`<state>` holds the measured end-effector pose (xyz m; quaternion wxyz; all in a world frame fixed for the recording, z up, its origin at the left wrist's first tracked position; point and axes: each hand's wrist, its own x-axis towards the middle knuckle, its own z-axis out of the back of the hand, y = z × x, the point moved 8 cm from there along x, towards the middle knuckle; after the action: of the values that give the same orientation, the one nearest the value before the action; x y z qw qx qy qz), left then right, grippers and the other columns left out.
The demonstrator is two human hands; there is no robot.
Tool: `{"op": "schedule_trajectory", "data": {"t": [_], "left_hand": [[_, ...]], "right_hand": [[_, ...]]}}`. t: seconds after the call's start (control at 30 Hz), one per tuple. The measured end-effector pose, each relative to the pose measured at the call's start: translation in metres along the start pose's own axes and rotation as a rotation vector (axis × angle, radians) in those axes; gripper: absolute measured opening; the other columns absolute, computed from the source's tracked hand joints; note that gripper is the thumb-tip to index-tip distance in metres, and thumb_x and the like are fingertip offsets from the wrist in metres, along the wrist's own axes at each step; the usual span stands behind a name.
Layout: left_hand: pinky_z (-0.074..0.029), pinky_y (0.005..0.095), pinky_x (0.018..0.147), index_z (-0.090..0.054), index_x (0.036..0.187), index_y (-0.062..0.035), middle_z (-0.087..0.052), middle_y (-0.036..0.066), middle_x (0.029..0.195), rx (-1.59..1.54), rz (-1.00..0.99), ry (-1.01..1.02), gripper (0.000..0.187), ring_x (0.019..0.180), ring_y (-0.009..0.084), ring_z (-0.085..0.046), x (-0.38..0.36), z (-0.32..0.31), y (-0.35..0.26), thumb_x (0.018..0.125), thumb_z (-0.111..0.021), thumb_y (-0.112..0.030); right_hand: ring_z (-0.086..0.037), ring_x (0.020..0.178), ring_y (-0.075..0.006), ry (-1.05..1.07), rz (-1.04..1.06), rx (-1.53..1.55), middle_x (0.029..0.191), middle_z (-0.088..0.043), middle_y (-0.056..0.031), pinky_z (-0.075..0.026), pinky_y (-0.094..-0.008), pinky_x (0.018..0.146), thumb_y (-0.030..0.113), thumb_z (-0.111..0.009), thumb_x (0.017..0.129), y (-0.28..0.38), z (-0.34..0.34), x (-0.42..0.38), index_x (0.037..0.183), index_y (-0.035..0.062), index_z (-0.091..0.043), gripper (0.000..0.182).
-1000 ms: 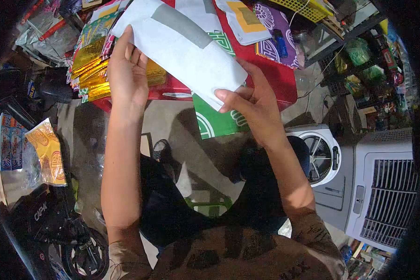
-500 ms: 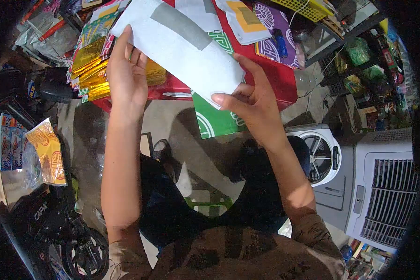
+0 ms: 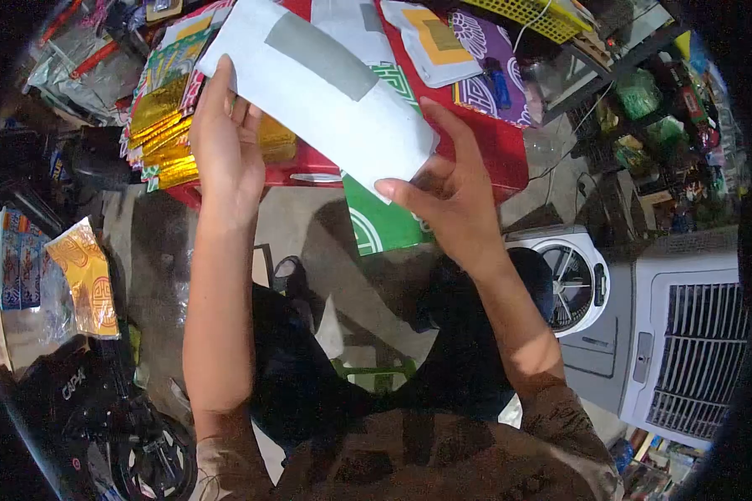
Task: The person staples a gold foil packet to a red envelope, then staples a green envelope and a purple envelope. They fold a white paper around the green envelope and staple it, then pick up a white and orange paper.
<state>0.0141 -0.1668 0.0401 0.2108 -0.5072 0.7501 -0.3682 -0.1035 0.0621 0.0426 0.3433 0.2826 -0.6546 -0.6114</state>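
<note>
I hold a white folded paper sheet (image 3: pixel 326 96) with a grey strip across it, slanted above a red table (image 3: pixel 493 159). My left hand (image 3: pixel 226 142) supports its upper left end, fingers behind the sheet. My right hand (image 3: pixel 443 196) pinches its lower right corner between thumb and fingers. Under the sheet lies a green printed paper (image 3: pixel 384 221) that hangs over the table's near edge. A stack of gold foil papers (image 3: pixel 163 138) lies just left of my left hand.
Purple patterned paper (image 3: pixel 485 58) and a white and yellow packet (image 3: pixel 430 37) lie farther back on the table. A white fan (image 3: pixel 564 280) and a white air cooler (image 3: pixel 693 334) stand at right. Yellow packets (image 3: pixel 88 275) and a black scooter (image 3: pixel 100 409) are at left.
The white sheet and both hands have shifted slightly up and left. The grip is unchanged.
</note>
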Motion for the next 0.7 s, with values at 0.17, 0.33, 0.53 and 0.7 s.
{"op": "schedule_trajectory", "data": {"t": [0.17,0.33,0.53,0.7], "left_hand": [[-0.049,0.0211,0.071,-0.064,0.112,-0.0059,-0.069,-0.001,0.1,0.004,-0.061,-0.037,0.024,0.085,0.0074,-0.064,0.0,-0.007,0.003,0.099,-0.064,-0.026],[-0.045,0.0204,0.063,-0.063,0.105,-0.0087,-0.065,-0.002,0.091,0.009,-0.04,-0.027,0.019,0.075,0.0035,-0.06,-0.014,-0.04,0.024,0.1,-0.062,-0.027],[-0.051,0.0367,0.096,-0.059,0.121,0.0007,-0.066,0.015,0.12,0.082,-0.089,0.194,0.033,0.106,0.0232,-0.064,-0.067,-0.117,0.045,0.102,-0.059,-0.027],[-0.054,0.0354,0.088,-0.058,0.118,0.0034,-0.066,0.016,0.117,0.134,0.02,0.392,0.037,0.099,0.0231,-0.066,-0.152,-0.198,0.071,0.101,-0.061,-0.03]], "right_hand": [[-0.068,0.103,-0.0215,-0.034,0.07,-0.045,0.126,-0.061,-0.02,-0.055,-0.0327,0.086,0.005,-0.082,0.08,0.011,0.0,-0.013,0.155,0.0045,-0.021,0.096],[-0.064,0.116,-0.0267,-0.139,0.123,-0.081,0.141,-0.052,-0.0178,-0.053,-0.0355,0.097,0.006,-0.082,0.08,0.016,0.014,-0.05,0.156,0.007,-0.021,0.098],[-0.061,0.118,-0.0191,-0.439,0.196,-0.071,0.152,-0.039,-0.0112,-0.052,-0.0346,0.093,0.005,-0.08,0.083,0.034,0.052,-0.141,0.157,0.0068,-0.019,0.096],[-0.064,0.107,-0.0174,-0.694,0.238,-0.099,0.129,-0.06,-0.014,-0.05,-0.0333,0.093,0.008,-0.078,0.086,0.057,0.083,-0.239,0.157,0.0096,-0.02,0.092]]}}
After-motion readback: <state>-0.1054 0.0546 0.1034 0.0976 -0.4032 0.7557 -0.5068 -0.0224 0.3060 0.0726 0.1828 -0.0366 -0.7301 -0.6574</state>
